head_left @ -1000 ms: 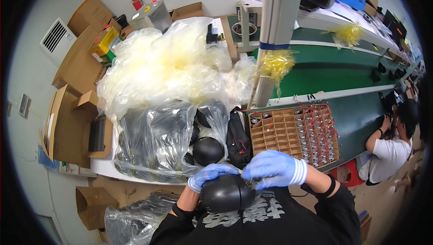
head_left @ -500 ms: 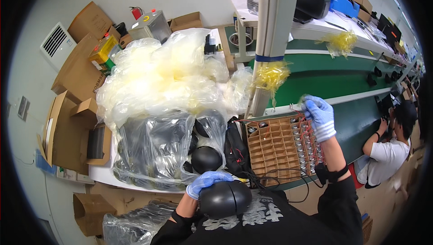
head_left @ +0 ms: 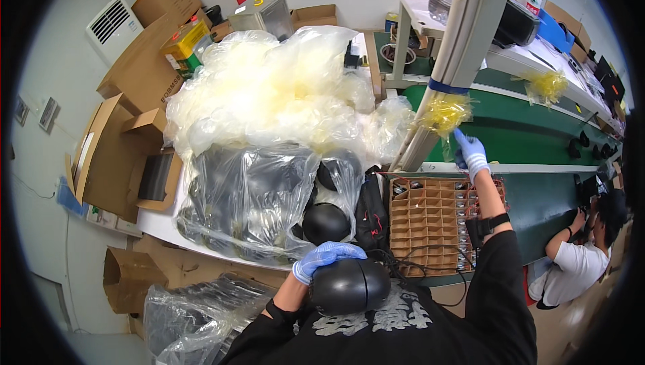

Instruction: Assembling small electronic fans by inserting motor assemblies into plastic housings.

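Note:
My left hand [head_left: 329,257], in a blue and white glove, rests closed over the top of a glossy black rounded shell [head_left: 349,287] with a seam across it, held against my chest. My right hand [head_left: 473,154], gloved the same way, is up at the post with its index finger at the crumpled yellow film [head_left: 446,113] stuck there. Its other fingers are curled; what they hold, if anything, is hidden. Below that hand lies a cardboard divider box [head_left: 423,220] with small metallic parts in its right-hand cells. Another black rounded piece [head_left: 325,223] sits beyond my left hand.
Plastic-wrapped black parts [head_left: 252,197] and a heap of cloudy plastic bags [head_left: 282,89] cover the table on the left. Black cables [head_left: 430,267] trail over the divider box's near edge. The upright post [head_left: 463,49] stands before a green conveyor [head_left: 524,130]. A co-worker [head_left: 581,251] sits at right.
My right hand has gone from above the divider box, with a bit of clear film at its fingertips, to the yellow film on the post. My left hand stays on the shell. The view has shifted.

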`<action>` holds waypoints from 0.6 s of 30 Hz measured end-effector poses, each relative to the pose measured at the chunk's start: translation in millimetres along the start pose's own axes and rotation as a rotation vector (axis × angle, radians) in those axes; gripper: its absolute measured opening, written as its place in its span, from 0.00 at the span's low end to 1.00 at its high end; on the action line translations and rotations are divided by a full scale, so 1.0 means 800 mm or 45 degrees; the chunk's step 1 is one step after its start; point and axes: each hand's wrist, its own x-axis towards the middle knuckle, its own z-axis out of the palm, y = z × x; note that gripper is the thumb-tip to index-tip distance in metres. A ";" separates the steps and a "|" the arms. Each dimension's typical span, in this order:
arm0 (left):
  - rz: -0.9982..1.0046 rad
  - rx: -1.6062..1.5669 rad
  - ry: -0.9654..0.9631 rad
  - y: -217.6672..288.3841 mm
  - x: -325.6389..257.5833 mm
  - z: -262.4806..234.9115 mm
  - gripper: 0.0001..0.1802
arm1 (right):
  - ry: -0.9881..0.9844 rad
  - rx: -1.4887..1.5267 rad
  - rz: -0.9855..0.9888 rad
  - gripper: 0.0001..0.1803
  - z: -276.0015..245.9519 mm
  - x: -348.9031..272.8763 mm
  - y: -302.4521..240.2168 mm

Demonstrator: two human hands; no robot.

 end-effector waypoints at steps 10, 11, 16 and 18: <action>0.180 0.179 0.258 -0.014 -0.003 -0.001 0.31 | -1.796 0.015 -0.586 0.55 0.069 -0.261 0.021; 0.161 0.308 0.293 -0.009 -0.002 0.002 0.30 | -1.776 -0.082 -0.598 0.61 0.072 -0.286 0.006; 0.274 0.495 0.701 0.026 0.012 0.025 0.23 | -1.388 0.375 -0.584 0.58 0.082 -0.278 0.044; 0.468 0.976 1.147 0.064 0.013 0.066 0.27 | -1.389 0.570 -0.336 0.54 0.070 -0.267 0.048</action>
